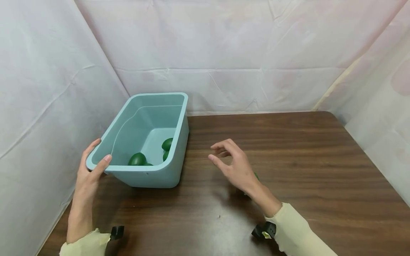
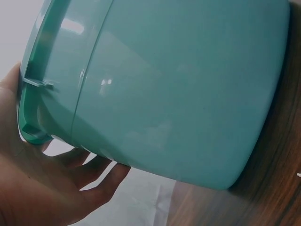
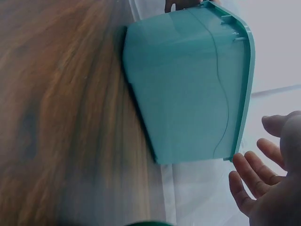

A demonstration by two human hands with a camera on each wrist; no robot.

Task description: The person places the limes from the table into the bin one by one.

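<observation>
A teal plastic bin (image 1: 153, 176) stands at the table's back left, seen from outside in the left wrist view (image 2: 178, 84) and the right wrist view (image 3: 188, 84). Three dark green rounded objects (image 1: 137, 159) lie inside it. My left hand (image 1: 91, 167) grips the bin's near left corner, thumb over the rim, palm and fingers (image 2: 42, 188) against the outside. My right hand (image 1: 230, 160) hovers open over the table to the right of the bin, fingers (image 3: 254, 179) loosely spread, holding nothing. A bit of another green object (image 1: 256, 175) peeks out beside my right wrist, mostly hidden.
The brown wooden table (image 1: 304, 160) stretches out to the right of the bin. White sheeting (image 1: 224, 53) walls the space at the back and on both sides, close to the bin's left.
</observation>
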